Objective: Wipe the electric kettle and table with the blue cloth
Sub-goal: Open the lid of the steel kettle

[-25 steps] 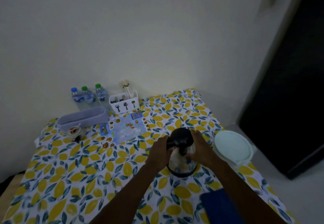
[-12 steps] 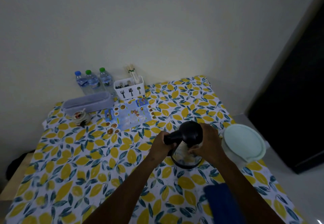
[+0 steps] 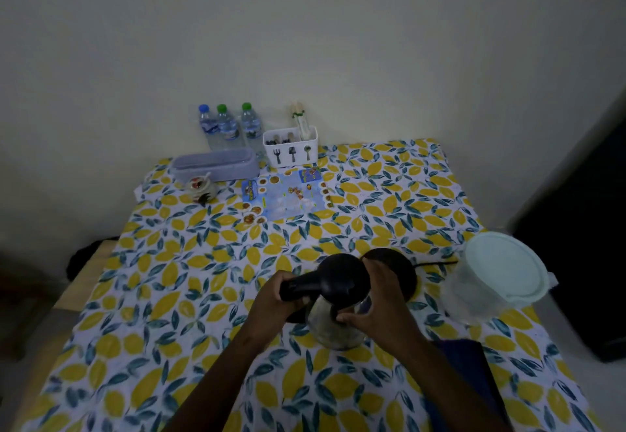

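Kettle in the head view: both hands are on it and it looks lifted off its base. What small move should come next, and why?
Probably set the kettle down on the tablecloth near its base, then free the right hand for the blue cloth. The left hand grips the handle, the right steadies the body, and the cloth lies untouched by the right forearm.

Water bottles (image 3: 229, 127): I count three.
Cutlery caddy (image 3: 291, 146): one.
Lidded tubs (image 3: 494, 277): one.
Electric kettle (image 3: 338, 306): one, between my two hands.
Blue cloth (image 3: 471, 374): one.
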Motion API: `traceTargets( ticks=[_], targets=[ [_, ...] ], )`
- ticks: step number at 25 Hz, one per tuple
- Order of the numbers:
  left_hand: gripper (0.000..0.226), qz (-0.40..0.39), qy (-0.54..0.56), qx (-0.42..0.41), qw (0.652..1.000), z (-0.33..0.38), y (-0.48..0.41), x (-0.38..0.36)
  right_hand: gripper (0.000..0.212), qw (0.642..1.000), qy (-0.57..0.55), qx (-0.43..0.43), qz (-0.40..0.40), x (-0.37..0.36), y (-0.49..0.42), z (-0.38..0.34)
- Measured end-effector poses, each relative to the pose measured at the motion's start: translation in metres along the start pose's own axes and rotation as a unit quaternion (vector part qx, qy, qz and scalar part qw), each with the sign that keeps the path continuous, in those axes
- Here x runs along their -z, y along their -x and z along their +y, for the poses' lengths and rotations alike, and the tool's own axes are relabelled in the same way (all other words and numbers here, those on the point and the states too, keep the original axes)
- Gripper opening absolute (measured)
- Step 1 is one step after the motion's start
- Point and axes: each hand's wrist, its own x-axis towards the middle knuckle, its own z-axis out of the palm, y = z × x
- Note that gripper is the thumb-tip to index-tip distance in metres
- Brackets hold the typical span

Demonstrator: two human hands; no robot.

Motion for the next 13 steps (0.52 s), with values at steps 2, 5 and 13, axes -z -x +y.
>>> traceTargets(
  ticks=[2, 5, 13],
  targets=[
    [0.034, 0.007, 0.009, 0.010, 1.000, -0.011, 0.019, 0.015, 0.107, 1.000, -0.001, 0.005, -0.028, -0.018, 0.010, -0.007],
    [0.022, 0.013, 0.006, 0.007, 1.000, -0.018, 0.036, 0.029, 0.101, 0.999, -0.014, 0.015, -0.043, -0.038, 0.022, -0.017],
    [0.012, 0.041, -0.052, -0.042, 0.997, -0.036, 0.046, 0.024, 0.106, 0.998, 0.043, 0.041, -0.038, -0.064, 0.035, -0.011]
  ],
)
